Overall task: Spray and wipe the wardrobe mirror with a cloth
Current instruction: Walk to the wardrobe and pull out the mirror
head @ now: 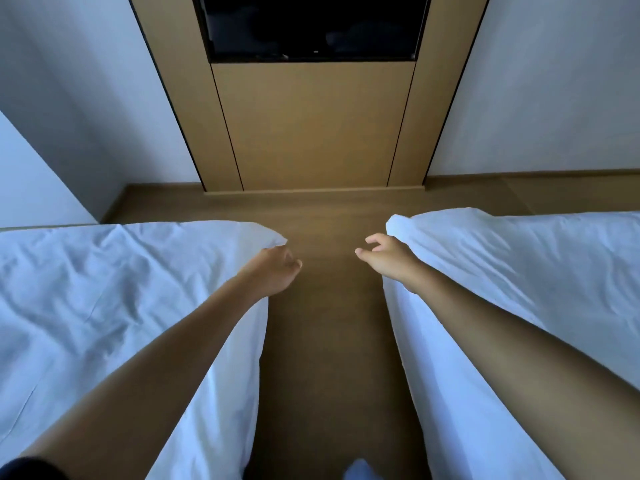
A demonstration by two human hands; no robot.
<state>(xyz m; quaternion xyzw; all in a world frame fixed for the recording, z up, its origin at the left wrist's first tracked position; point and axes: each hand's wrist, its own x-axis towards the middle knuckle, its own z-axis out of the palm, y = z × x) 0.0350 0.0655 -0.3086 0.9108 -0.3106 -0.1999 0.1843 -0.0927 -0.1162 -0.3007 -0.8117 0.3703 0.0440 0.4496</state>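
Both my arms stretch forward over the gap between two beds. My left hand (277,271) hangs above the corner of the left bed, fingers loosely curled, holding nothing. My right hand (384,256) is beside the corner of the right bed, fingers relaxed and slightly spread, also holding nothing. No mirror, spray bottle or cloth shows in the head view.
Two beds with white duvets flank a narrow strip of wooden floor (329,341): the left bed (104,306) and the right bed (536,289). Ahead stands a wooden wall panel (311,126) with a dark television screen (311,26) set into it. White walls lie on both sides.
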